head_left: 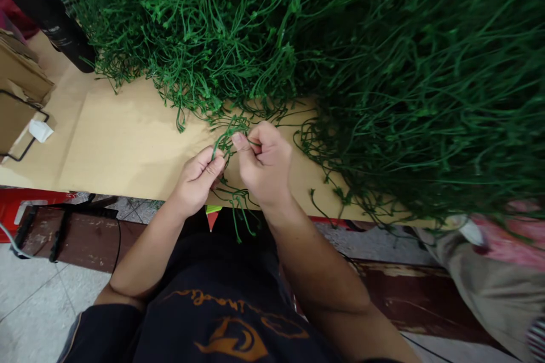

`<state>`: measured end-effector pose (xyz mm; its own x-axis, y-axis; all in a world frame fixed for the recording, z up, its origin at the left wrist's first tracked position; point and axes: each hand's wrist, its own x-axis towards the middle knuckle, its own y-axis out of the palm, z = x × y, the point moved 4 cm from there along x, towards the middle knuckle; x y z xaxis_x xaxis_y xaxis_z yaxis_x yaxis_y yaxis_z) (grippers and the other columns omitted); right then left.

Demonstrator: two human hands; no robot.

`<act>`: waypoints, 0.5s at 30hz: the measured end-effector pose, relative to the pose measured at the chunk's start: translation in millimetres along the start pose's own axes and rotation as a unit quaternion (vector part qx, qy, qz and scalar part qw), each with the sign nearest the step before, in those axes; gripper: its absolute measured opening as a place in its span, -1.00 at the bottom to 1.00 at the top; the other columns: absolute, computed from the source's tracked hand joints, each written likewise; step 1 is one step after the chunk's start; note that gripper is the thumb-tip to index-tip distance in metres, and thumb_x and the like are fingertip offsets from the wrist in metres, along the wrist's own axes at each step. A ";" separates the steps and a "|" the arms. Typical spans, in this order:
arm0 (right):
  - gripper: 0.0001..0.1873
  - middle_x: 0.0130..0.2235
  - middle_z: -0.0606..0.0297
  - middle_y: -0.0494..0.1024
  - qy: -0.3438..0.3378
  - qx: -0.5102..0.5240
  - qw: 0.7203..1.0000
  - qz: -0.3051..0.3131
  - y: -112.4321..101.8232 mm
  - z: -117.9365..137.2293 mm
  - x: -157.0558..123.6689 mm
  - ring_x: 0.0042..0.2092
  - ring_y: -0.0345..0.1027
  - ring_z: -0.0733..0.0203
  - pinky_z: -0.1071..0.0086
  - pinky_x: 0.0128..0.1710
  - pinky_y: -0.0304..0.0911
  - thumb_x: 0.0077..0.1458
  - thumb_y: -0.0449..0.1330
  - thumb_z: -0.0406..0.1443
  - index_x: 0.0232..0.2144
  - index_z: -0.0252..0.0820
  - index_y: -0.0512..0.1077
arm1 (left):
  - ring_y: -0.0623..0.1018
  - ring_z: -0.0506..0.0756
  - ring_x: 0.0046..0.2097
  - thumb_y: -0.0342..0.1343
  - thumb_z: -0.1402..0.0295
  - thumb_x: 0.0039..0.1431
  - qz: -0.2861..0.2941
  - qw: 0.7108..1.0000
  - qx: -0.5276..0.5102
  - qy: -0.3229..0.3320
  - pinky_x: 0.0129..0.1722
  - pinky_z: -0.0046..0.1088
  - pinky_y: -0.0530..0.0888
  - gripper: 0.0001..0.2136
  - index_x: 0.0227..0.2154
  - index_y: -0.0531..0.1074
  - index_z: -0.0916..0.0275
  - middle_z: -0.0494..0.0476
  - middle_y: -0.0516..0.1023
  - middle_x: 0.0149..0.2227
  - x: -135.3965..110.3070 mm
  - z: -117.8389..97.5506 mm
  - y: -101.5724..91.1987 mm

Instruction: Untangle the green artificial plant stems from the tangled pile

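Between my two hands is a small bunch of thin green plastic stems (225, 139) with knotted or budded ends. My left hand (200, 177) is closed, thumb against the fingers, pinching the stems from the left. On the other side my right hand (267, 161) is closed too, its thumb and curled forefinger gripping stems at the top of the bunch. Some loose stems (240, 210) hang below the hands over the table edge. Just beyond the hands rises a large heap of the same green stems (221, 28).
Brown cardboard (114, 130) covers the table. A black bottle (51, 11) stands at the back left, near a cardboard box (21, 68) and a black wire frame (25, 150). A dark red bench (80, 238) is below. At right sits another person in grey-brown trousers (481, 278).
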<state>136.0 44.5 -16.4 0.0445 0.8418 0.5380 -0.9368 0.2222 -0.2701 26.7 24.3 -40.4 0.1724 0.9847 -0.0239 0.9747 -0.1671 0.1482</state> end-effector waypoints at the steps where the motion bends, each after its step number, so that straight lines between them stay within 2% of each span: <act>1: -0.62 -0.62 0.50 -0.06 -0.001 -0.001 1.000 -0.005 1.1 -0.4 1.8 -0.56 -0.16 0.47 0.49 -0.56 -0.15 0.07 0.08 -0.36 -0.65 -0.18 -0.03 | 0.18 -0.10 -0.57 0.09 0.04 0.03 -0.006 1.000 -0.012 -0.002 -0.64 -0.57 0.14 -0.64 -0.54 0.22 0.24 -0.06 0.15 -0.59 0.0 -1.6 0.8; 4: -0.61 -0.63 0.50 -0.04 0.040 -0.007 0.998 -0.046 -8.0 -15.9 13.6 -0.57 -0.15 0.48 0.50 -0.57 -0.13 0.04 0.12 -0.36 -0.66 -0.18 -0.02 | 0.17 -0.10 -0.57 0.11 0.05 0.03 -0.012 0.999 -0.035 -0.002 -0.64 -0.59 0.14 -0.66 -0.53 0.23 0.24 -0.07 0.14 -0.59 -6.9 -4.5 0.5; 6: -0.59 -0.64 0.52 -0.05 0.108 0.005 0.984 -0.145 -30.5 -32.6 23.8 -0.60 -0.17 0.49 0.50 -0.60 -0.15 0.01 0.13 -0.39 -0.67 -0.16 -0.04 | 0.20 -0.11 -0.56 0.09 0.08 0.06 0.003 0.999 -0.037 -0.009 -0.63 -0.60 0.17 -0.68 -0.52 0.25 0.25 -0.07 0.16 -0.59 -16.1 -3.7 -2.2; 8: -0.60 -0.66 0.54 -0.10 0.158 0.054 0.950 -0.262 -57.2 -40.9 29.8 -0.66 -0.21 0.49 0.49 -0.67 -0.23 0.03 0.08 -0.41 -0.65 -0.12 -0.07 | 0.23 -0.10 -0.56 0.08 0.10 0.08 0.015 0.999 -0.039 -0.034 -0.62 -0.60 0.19 -0.70 -0.51 0.27 0.26 -0.07 0.18 -0.58 -24.4 -0.5 -7.1; 9: -0.61 -0.65 0.54 -0.11 0.138 0.086 0.942 -0.293 -67.4 -37.6 32.1 -0.68 -0.22 0.48 0.49 -0.69 -0.25 0.05 0.06 -0.40 -0.63 -0.11 -0.08 | 0.24 -0.10 -0.56 0.09 0.11 0.07 0.011 0.998 -0.047 -0.048 -0.62 -0.60 0.19 -0.70 -0.50 0.27 0.26 -0.07 0.18 -0.59 -26.7 1.0 -10.3; 10: -0.60 -0.65 0.54 -0.13 0.105 0.103 0.949 -0.278 -73.1 -30.1 34.6 -0.68 -0.22 0.46 0.48 -0.70 -0.25 0.07 0.07 -0.37 -0.63 -0.10 -0.10 | 0.24 -0.10 -0.56 0.10 0.11 0.05 0.002 0.997 -0.059 -0.055 -0.62 -0.60 0.19 -0.70 -0.51 0.26 0.26 -0.08 0.18 -0.59 -27.3 1.7 -13.5; 13: -0.55 -0.63 0.49 -0.10 0.017 0.086 0.984 -0.157 -72.4 0.6 32.3 -0.64 -0.12 0.44 0.44 -0.64 -0.17 0.09 0.11 -0.28 -0.64 -0.13 -0.10 | 0.24 -0.10 -0.54 0.12 0.14 0.04 -0.029 0.995 -0.086 -0.035 -0.58 -0.59 0.23 -0.70 -0.53 0.22 0.25 -0.09 0.18 -0.60 -20.7 -3.0 -19.4; 15: -0.56 -0.63 0.48 -0.06 0.019 0.077 0.993 -0.088 -65.0 11.5 23.4 -0.61 -0.10 0.44 0.43 -0.61 -0.16 0.08 0.13 -0.26 -0.65 -0.15 -0.05 | 0.25 -0.09 -0.53 0.11 0.15 0.05 -0.030 0.997 -0.074 -0.020 -0.54 -0.58 0.25 -0.71 -0.54 0.23 0.25 -0.08 0.19 -0.59 -14.5 -8.2 -18.5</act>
<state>194.1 44.1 22.9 0.2232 0.8145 0.5355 -0.9549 0.2931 -0.0477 5.0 13.5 -34.7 0.1224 0.9895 -0.0770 0.9523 -0.0952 0.2901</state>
